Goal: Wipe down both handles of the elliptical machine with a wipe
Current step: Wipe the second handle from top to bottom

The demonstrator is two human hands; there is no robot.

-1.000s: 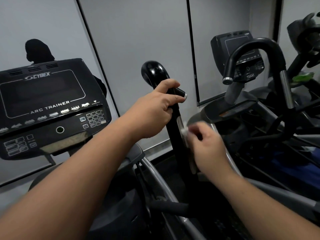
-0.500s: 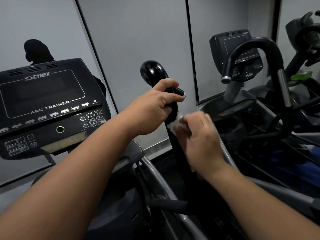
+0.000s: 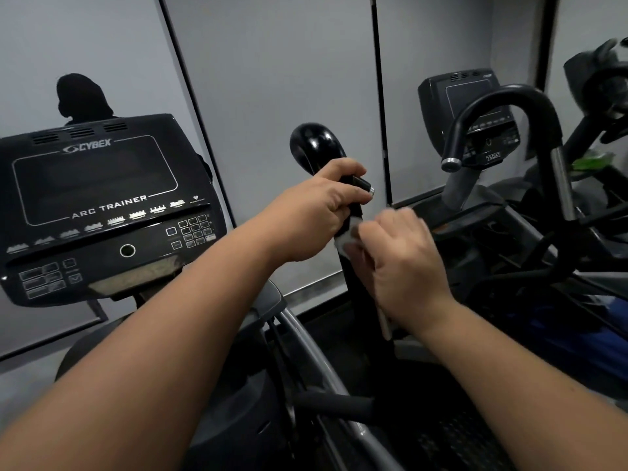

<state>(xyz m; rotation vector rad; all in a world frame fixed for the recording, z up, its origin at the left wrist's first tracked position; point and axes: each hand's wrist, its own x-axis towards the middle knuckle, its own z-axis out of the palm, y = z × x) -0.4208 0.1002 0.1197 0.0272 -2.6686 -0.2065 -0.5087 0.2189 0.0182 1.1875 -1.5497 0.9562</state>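
Observation:
The machine's black right handle [image 3: 314,146] rises in the middle of the view and curves over at its glossy top. My left hand [image 3: 316,212] grips it just below the bend. Right beneath, my right hand [image 3: 401,266] presses a small white wipe [image 3: 346,237] against the handle's shaft, fingers curled round it. Only a corner of the wipe shows past my fingers. The machine's other handle is out of view.
The black Cybex Arc Trainer console [image 3: 102,205] fills the left. A neighbouring machine's curved black handle [image 3: 503,107] and its console [image 3: 465,96] stand at the right, close to my right hand. Grey wall panels lie behind. A footplate and frame tubes [image 3: 306,341] sit below.
My right hand slid up the shaft with the wipe, from well below my left hand to just under it. My left hand kept its grip in the same place.

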